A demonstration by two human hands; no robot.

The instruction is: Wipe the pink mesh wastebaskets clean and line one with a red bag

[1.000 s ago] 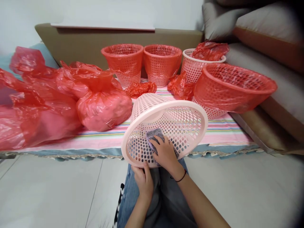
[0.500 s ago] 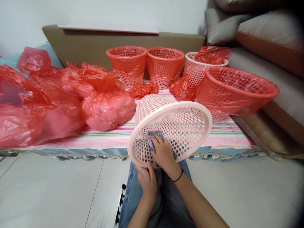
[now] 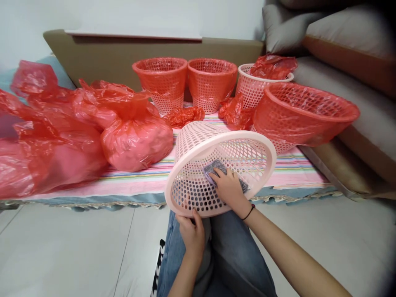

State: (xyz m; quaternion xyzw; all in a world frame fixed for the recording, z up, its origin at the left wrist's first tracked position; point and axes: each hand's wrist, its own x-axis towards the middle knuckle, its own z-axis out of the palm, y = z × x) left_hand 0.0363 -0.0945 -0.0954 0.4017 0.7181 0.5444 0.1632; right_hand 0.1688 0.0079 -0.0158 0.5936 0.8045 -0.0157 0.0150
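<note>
Where the striped cloth [image 3: 136, 178] runs out to the left, a large red bag [image 3: 52, 148] slumps beside a rounder, filled red bag [image 3: 137, 144]. Behind them and to the right stands a red-lined basket [image 3: 161, 80], upright, mouth to the ceiling, with a crumpled red bag [image 3: 185, 117] just in front of it. Below, the left hand [image 3: 192, 233] is clamped on the near lower rim of the pale pink basket [image 3: 193, 154], its thumb over the edge.

That pink basket lies tipped over the cloth's front edge, its mouth above the jeans [image 3: 241, 251]. Its long axis runs from the narrower base, pointing back and somewhat left, to the wide mouth, which faces the person and slightly right; the rim slants, left side lower. Inside, the grey pad [image 3: 216, 166] lies against the lower wall, its long axis sloping from upper left to lower right. The right hand [image 3: 230, 189] presses on it, fingers spread across its middle; whether they pinch it, I cannot tell.

Farther right, a tilted red-lined basket [image 3: 306, 119] leans its mouth rightward beside stacked cushions [image 3: 343, 90].
</note>
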